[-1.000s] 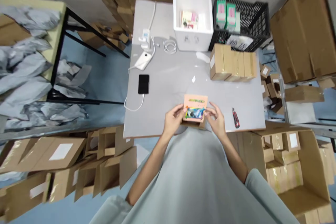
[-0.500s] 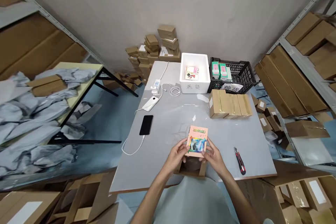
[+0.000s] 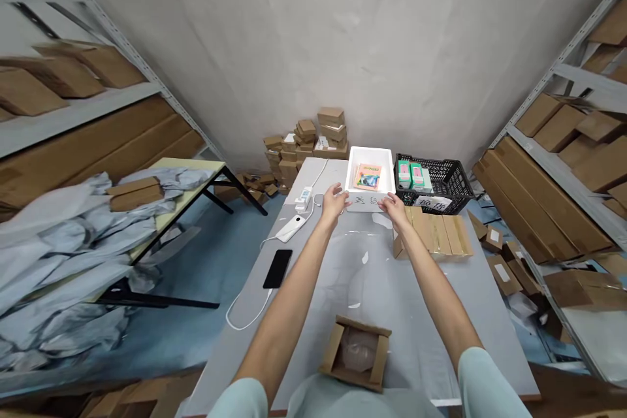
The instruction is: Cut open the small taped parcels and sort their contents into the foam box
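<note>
Head view. Both arms extend across the table (image 3: 337,261) to the bin (image 3: 366,207), which stands at the far side. The booklet (image 3: 368,176) lies face up inside it, over a pale edge of other material.

Possible faults:
1. Bin displacement. The bin stands just beside the basket (image 3: 460,194); a sideways push to the right could drive one against the other and jostle the green packs (image 3: 417,174).
2. Knocked boxes. The right forearm passes over the taped boxes (image 3: 438,235); lowering the elbow could shift the row.
3. Snagged phone. The phone (image 3: 277,268) lies close beside the left forearm, with its cable (image 3: 234,307) attached; a low sweep to the left could drag both.
4. Carton damage. The carton (image 3: 379,362) sits with its top uncovered, directly in front of the torso; leaning forward could crush a flap or move the carton.

Hands. The left hand (image 3: 334,202) is at the near left corner of the bin, fingers curved and partly spread. The right hand (image 3: 394,208) is at the near right corner, thumb and fingers moderately apart. Neither shows an object in its grasp. Whether the fingertips press on the bin wall cannot be determined.
</note>
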`<state>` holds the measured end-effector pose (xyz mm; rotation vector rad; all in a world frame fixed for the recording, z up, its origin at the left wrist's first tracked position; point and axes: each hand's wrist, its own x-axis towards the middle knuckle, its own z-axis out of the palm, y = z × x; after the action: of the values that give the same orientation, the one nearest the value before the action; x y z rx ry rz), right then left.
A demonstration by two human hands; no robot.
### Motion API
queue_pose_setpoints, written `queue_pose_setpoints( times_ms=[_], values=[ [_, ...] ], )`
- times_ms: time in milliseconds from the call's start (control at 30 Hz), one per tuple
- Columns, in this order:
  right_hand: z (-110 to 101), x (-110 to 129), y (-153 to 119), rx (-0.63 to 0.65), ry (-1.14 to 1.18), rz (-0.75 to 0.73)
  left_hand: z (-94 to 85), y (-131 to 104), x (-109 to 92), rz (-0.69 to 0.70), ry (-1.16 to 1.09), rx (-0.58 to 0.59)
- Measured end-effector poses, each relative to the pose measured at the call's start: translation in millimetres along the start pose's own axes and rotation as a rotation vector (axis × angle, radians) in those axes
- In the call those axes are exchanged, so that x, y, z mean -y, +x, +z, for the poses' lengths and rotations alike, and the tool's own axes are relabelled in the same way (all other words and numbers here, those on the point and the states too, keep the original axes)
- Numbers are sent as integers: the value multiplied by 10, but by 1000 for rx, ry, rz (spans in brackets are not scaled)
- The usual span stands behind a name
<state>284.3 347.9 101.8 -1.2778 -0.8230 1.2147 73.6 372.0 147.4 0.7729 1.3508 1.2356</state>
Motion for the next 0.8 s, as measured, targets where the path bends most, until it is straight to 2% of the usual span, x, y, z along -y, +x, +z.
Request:
queue_pose_setpoints(
  times_ms=[67, 133, 200, 300, 400, 500, 600, 700, 800],
  values=[
    [-72, -160, -23, -8, -19, 42, -150, -10, 148, 25, 47, -4],
    [-268, -436, -310, -18, -52, 109, -483, -200, 527, 59, 155, 41],
    [-558, -738, -796, -44, -106, 200, -929, -544, 1018, 11, 289, 55],
    [-1064, -1106, -1720, -117, -182, 349, -1593, -1256, 1678, -297, 404, 3],
    [-1511, -1336, -2667, -152, -235, 506, -2019, -2007, 2062, -482, 445, -4],
    [-1789, -1493, -3435, -121, -253, 678, -2154, -2573, 2252, -607, 445, 42],
    [-1876, -1653, -3878, -62, -232, 806, -2120, -2854, 2432, -653, 422, 95],
    [-1818, -1831, -3986, 29, -201, 841, -2039, -2928, 2640, -647, 409, 129],
    [-1695, -1963, -3901, 100, -261, 840, -1949, -2958, 2797, -617, 395, 156]
  ],
)
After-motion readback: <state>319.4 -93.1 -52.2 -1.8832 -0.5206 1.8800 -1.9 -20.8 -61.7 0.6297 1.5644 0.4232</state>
